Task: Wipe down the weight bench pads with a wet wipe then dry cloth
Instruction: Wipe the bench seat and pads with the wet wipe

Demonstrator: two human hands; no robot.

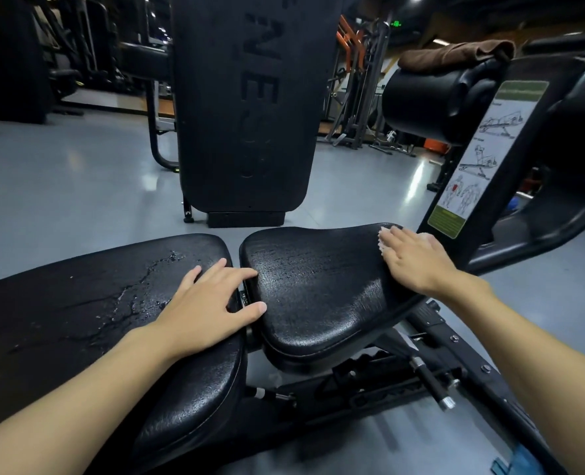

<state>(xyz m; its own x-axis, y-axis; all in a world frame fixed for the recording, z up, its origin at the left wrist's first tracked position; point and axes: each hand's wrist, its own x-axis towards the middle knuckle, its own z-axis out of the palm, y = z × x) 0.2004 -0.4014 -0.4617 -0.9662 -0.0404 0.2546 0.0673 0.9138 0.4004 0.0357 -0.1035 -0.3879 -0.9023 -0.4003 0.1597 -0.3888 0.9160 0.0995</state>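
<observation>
The black seat pad (318,289) lies at centre with a damp sheen across its top. My right hand (417,258) presses flat on the pad's far right edge, with a white wet wipe (385,240) showing under its fingertips. To the left is the long back pad (78,303), cracked and worn. My left hand (212,303) rests flat on that pad's end, its fingers and thumb reaching over the gap onto the seat pad. A brown cloth (455,54) is draped over a black roller pad (431,97) at the upper right.
Another upright black bench pad (246,108) stands just beyond. An instruction placard (483,156) on the frame rises to the right. The bench's adjustment frame and pin (431,382) sit below the seat. Grey floor and gym machines lie behind.
</observation>
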